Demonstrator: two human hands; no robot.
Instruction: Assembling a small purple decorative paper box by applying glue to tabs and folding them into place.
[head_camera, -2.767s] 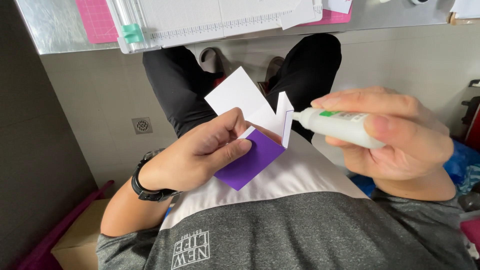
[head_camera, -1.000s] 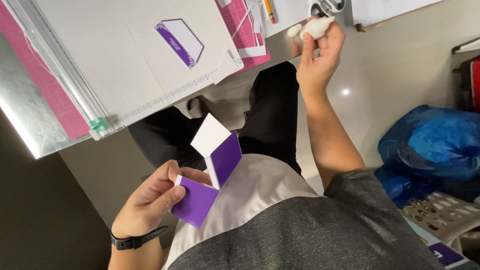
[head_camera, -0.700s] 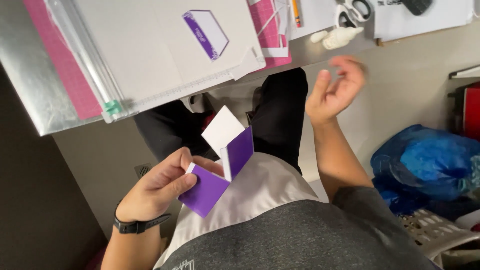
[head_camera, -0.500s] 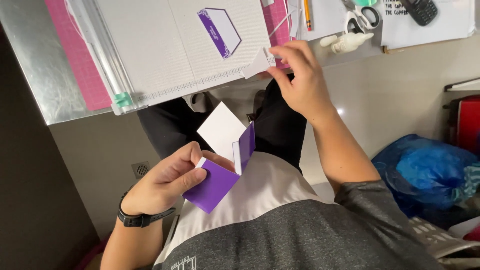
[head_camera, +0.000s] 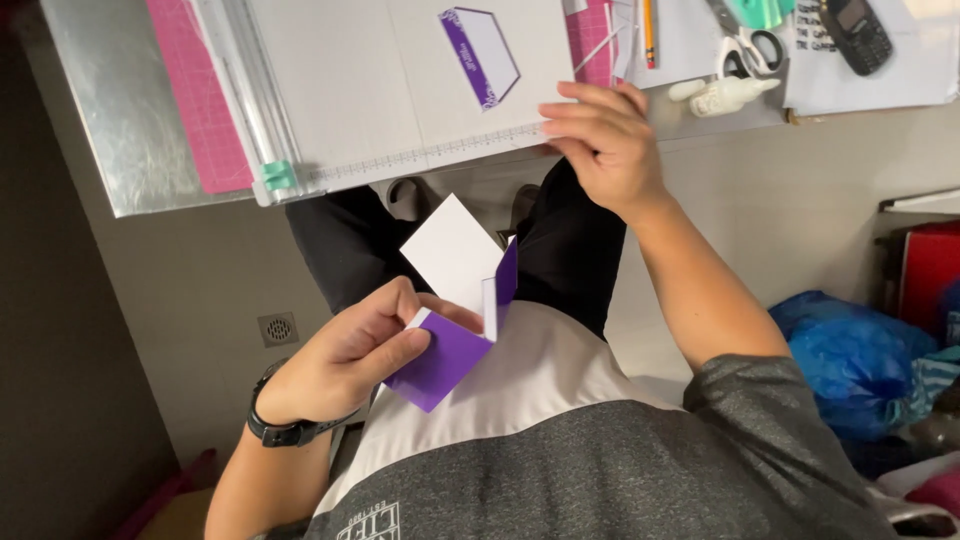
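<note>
a folded purple and white card (head_camera: 455, 305) is pinched between thumb and fingers of the left hand (head_camera: 350, 355), above the lap; its folds are already made, with one flap standing open. the right hand (head_camera: 605, 140) is stretched to the table edge (head_camera: 700, 115), fingers loosely curled, apparently holding nothing. the glue bottle (head_camera: 725, 93) lies just beyond it.

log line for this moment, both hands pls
left hand: holds folded purple-and-white card over lap | right hand: empty, at edge of paper trimmer | glue bottle: lying on desk by scissors
</note>
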